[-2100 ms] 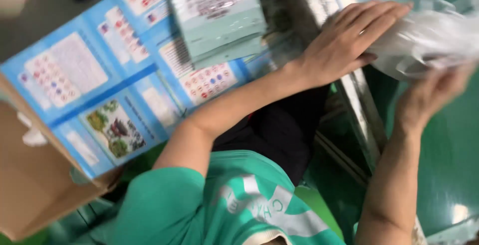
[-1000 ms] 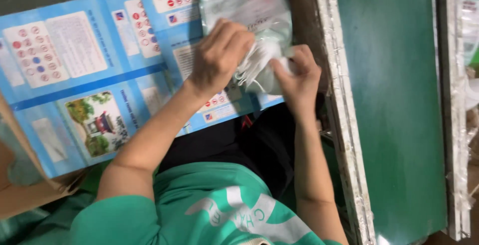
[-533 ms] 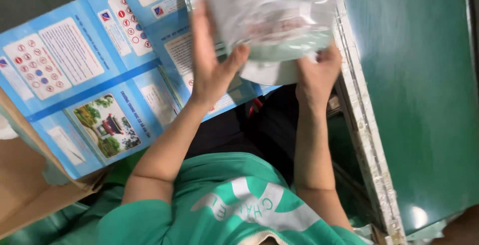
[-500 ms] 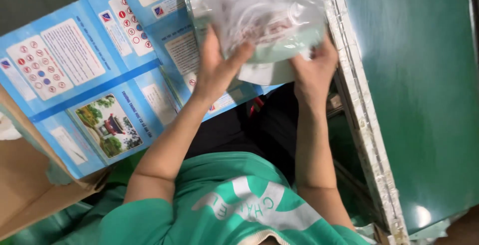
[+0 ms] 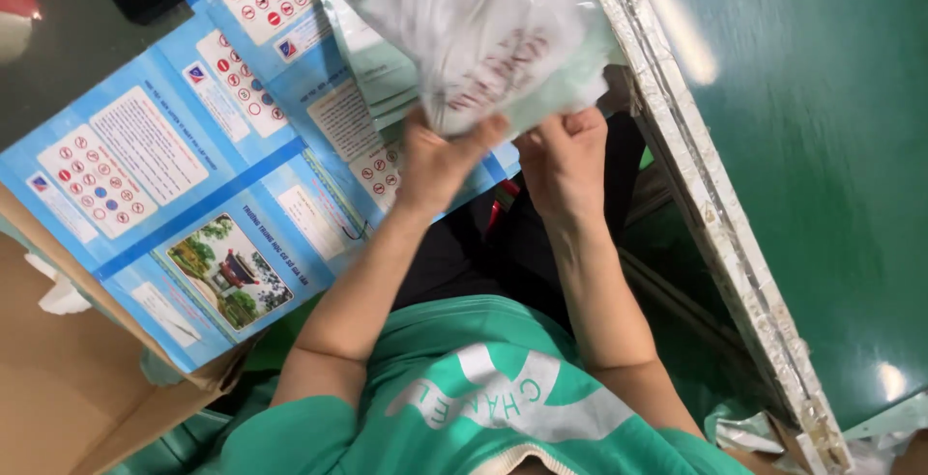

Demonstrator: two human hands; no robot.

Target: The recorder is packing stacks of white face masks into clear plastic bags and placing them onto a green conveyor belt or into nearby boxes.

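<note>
We hold a crinkled clear plastic bag with a pale green flat packet inside up in front of us, above our lap; both of our bare hands grip its near edge, and the bulk of the bag runs away from us toward the top of the view, so its long axis lies roughly fore and aft, leaning a little to our right; our left hand is closed on the bag's lower left part, thumb up over the plastic and fingers curled behind it; our right hand is closed into a loose fist on the lower right corner, knuckles toward us, pinching the film between thumb and fingers; the two hands sit just beside each other, neither clearly nearer the bag than the other, since both already touch it.

Under the bag and to our left lies a large blue printed cardboard sheet with panels of round signs and a small picture; below it at the left edge is a plain brown cardboard box; to our right runs the pale worn edge of a dark green glossy table, near the bag but apart from it; our green printed shirt fills the bottom of the view.
</note>
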